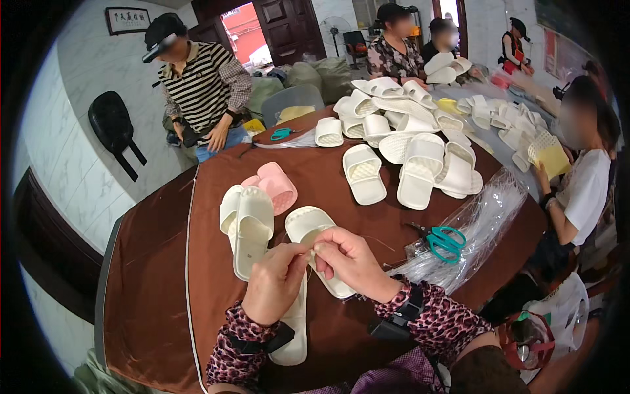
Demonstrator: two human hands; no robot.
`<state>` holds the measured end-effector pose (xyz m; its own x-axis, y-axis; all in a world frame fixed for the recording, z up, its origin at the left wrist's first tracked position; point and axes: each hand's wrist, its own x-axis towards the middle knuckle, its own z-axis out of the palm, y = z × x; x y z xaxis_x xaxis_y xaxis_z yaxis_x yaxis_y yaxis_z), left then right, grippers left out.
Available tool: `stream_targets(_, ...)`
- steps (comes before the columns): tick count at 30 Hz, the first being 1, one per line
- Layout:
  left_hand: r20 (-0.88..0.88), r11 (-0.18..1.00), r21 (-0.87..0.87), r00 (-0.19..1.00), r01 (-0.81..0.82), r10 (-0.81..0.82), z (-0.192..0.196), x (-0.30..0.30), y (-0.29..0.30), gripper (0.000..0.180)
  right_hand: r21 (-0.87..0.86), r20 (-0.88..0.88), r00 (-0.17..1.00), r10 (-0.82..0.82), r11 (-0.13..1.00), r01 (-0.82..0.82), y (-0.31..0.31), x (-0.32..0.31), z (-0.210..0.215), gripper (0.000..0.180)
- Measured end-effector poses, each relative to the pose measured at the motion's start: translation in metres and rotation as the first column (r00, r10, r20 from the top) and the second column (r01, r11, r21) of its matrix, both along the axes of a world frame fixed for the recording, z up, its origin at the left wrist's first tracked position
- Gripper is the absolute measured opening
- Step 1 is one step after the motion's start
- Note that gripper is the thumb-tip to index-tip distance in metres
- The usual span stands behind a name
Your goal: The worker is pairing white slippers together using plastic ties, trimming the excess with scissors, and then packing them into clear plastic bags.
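Observation:
My left hand [272,282] and my right hand [354,259] meet over the near part of the table, fingertips pinched together. Whatever they pinch is too small to make out. Right beneath them lies a white slide slipper [303,220], partly covered by my fingers. Another white slipper [294,348] lies sole-long toward me, half hidden by my left hand and wrist. Just beyond my left hand a white pair [252,226] leans together, with pink slippers [279,187] behind it. To the right of my right hand rest scissors with teal handles [446,244].
A bundle of clear plastic strips [476,226] runs along the right side of the brown tablecloth [151,276]. White slippers [407,125] are heaped at the far side, near teal-handled snips [281,134]. Several people stand or sit around; one at right holds a slipper [550,154].

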<state>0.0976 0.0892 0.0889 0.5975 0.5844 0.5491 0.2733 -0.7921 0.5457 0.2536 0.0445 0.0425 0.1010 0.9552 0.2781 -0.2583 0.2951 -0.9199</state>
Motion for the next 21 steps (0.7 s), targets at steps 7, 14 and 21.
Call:
stream_targets(7, -0.029, 1.0, 0.011, 0.999, 0.022, -0.021, 0.011, -0.003, -0.013, 0.008, 0.01, 0.006, 1.0, 0.011, 1.0, -0.011, 0.003, 0.0, 0.002, 0.014)
stream_targets(14, -0.121, 1.0, -0.013, 0.993, 0.016, -0.017, -0.003, -0.014, -0.041, 0.01, -0.014, 0.137, 0.984, 0.115, 0.993, -0.115, 0.006, 0.001, -0.006, 0.018)
stream_targets(21, -0.274, 0.95, -0.309, 0.961, -0.046, -0.043, -0.023, -0.029, -0.066, 0.013, 0.22, 0.612, 0.786, -0.087, 0.973, -0.064, 0.005, -0.003, -0.019, 0.021)
